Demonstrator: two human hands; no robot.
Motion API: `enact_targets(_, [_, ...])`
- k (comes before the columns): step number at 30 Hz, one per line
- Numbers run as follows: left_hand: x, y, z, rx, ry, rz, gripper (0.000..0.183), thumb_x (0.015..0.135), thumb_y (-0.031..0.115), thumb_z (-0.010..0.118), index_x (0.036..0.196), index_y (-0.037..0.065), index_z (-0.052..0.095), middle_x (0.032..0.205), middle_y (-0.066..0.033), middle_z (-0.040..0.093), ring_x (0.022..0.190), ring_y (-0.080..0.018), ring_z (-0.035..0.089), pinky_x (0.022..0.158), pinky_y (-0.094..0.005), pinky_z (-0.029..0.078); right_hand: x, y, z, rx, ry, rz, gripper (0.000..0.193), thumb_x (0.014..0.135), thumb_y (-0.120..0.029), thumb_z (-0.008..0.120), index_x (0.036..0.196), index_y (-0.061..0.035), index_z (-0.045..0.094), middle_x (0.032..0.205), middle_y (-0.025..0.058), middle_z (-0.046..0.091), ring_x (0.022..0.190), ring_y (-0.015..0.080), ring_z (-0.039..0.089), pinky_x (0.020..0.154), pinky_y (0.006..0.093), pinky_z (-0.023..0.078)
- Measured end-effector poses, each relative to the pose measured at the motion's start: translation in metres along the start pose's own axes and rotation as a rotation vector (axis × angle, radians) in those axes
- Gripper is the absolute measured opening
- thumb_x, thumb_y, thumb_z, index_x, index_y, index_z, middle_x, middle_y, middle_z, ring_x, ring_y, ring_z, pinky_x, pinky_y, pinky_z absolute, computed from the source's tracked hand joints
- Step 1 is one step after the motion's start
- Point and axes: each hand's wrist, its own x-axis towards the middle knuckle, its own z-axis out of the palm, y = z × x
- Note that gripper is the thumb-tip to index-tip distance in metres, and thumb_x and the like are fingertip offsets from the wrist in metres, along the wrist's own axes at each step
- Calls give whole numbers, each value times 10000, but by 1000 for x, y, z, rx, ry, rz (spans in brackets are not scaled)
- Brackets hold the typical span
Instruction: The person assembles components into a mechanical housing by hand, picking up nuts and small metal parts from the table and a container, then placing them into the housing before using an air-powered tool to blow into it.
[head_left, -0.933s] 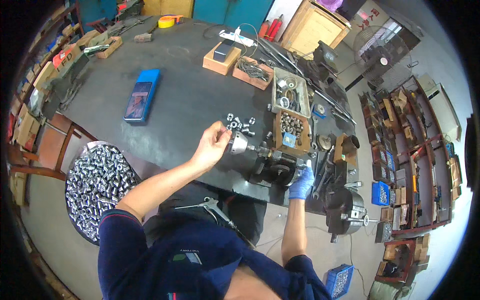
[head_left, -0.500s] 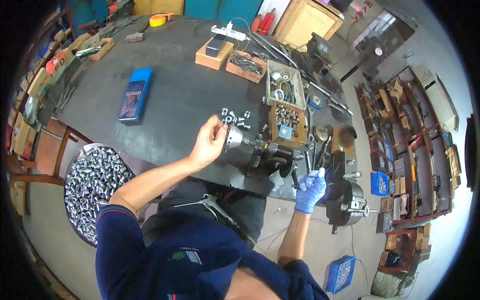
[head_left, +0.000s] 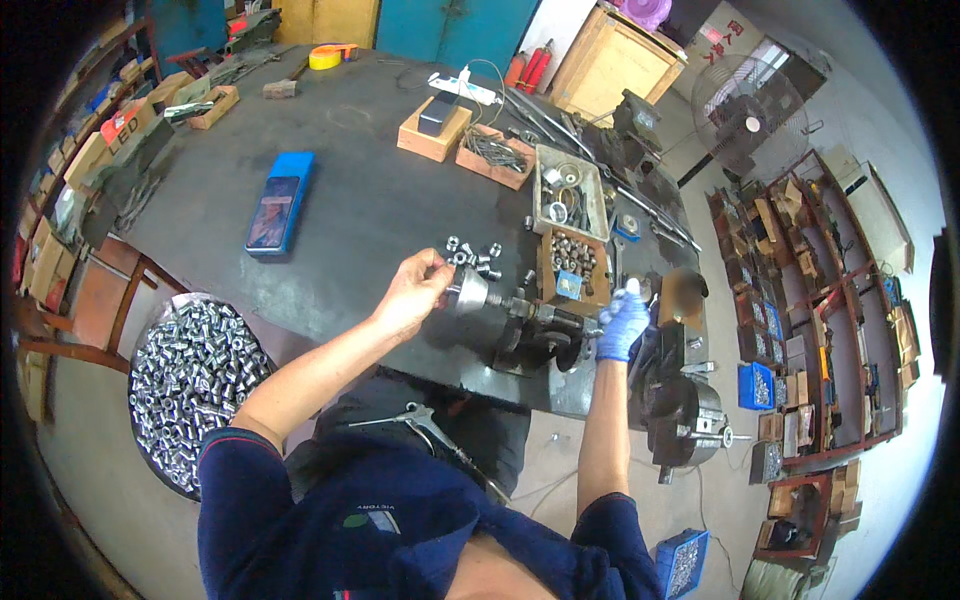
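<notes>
Beside the conical metal chuck of a small bench fixture, my bare left hand is closed in a pinch. A small metal part shows between its fingertips and the chuck's face. At the fixture's other end, my right hand, in a blue glove, is curled round the crank handle, which the fingers mostly hide. Several small shiny metal fittings lie loose on the dark table just beyond the chuck.
Behind the fixture stand a wooden box of fittings and a grey tray. A phone on a blue box lies left. A large container of fittings is at lower left, an air gun on my lap, a vise at right.
My right hand has moved up and away from me at the crank end. My left hand has stayed by the chuck, and a small metal part now shows at its fingertips. The view has shifted slightly.
</notes>
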Motion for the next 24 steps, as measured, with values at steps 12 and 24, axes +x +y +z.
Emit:
enact_targets(12, [-44, 10, -41, -183, -144, -130, 180, 879, 155, 536, 988, 12, 523, 750, -84, 580, 650, -164, 587, 577, -250, 473, -213, 2, -41, -567, -195, -176, 54, 727, -61, 635, 770, -30, 631, 693, -12, 568, 602, 61, 491, 529, 215, 405])
enact_targets(24, [-100, -20, -80, -409, -165, -183, 277, 846, 63, 546, 1112, -14, 526, 961, -184, 610, 881, -280, 622, 859, -415, 476, -239, 104, -8, -689, -881, 628, 327, 738, -284, 687, 895, -3, 632, 673, 5, 554, 558, 90, 493, 510, 246, 402])
